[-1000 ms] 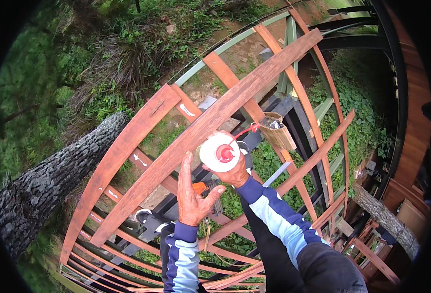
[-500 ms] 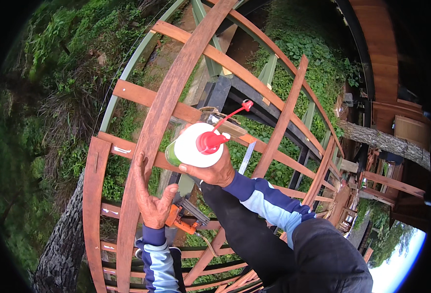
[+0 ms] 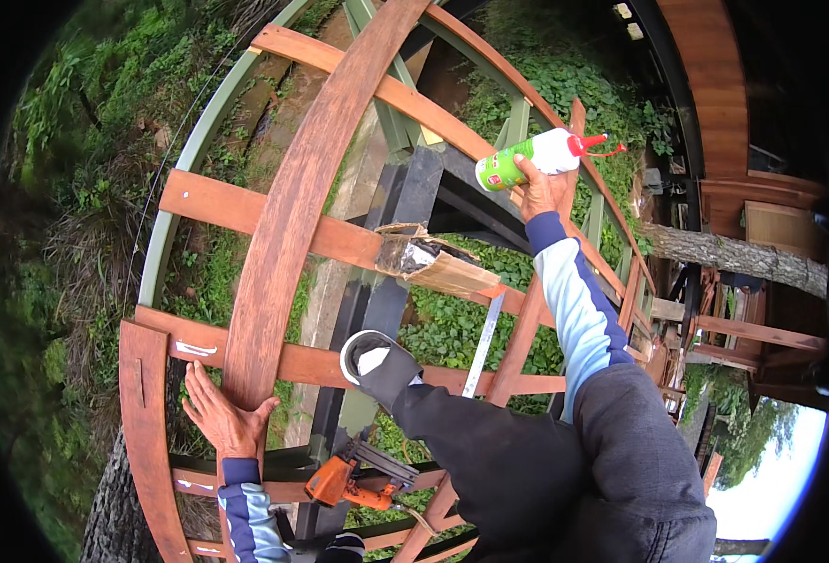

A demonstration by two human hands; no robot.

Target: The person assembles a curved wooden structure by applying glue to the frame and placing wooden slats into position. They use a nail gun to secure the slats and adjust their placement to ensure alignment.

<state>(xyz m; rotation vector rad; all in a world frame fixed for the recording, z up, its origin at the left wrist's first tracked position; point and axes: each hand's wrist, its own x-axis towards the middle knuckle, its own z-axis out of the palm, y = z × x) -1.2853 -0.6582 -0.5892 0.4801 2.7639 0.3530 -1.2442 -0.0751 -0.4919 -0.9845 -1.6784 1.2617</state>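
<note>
My right hand is raised to the right and closed around a glue bottle, white with a green label and a red nozzle. The bottle lies tilted on its side, its nozzle toward the right, with the small red cap dangling on its strap. At the lower left my left hand rests on a long reddish-brown plank, fingers spread and thumb out. Just above its fingertips, a cross timber bears a white streak of glue. A shorter plank lies to the left of that hand.
An orange nail gun with a hose rests on the timbers below my shoe. A torn cardboard box and a metal ruler lie on the frame. Open gaps between timbers show plants and black beams beneath.
My right hand has carried the glue bottle from the middle up to the right, tipping it sideways. My left hand has moved down and left onto the plank. The view has shifted.
</note>
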